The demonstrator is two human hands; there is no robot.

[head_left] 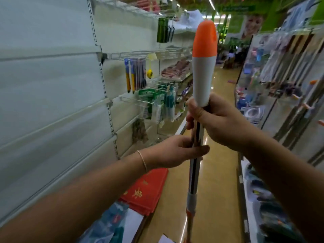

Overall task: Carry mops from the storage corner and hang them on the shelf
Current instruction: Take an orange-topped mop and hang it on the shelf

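Head view, shop aisle. Mop (195,155) upright at centre, orange-and-white grip on top. Right hand (213,120) wrapped round metal pole just under grip; left hand (175,151) pinching pole lower down. Likely light, rigid, slick chrome; best held at plastic grip.

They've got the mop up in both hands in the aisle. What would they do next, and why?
Probably swing the mop left toward the bare wire hook on the shelf wall. Both the left hand and right hand grip its pole upright, not yet hung.
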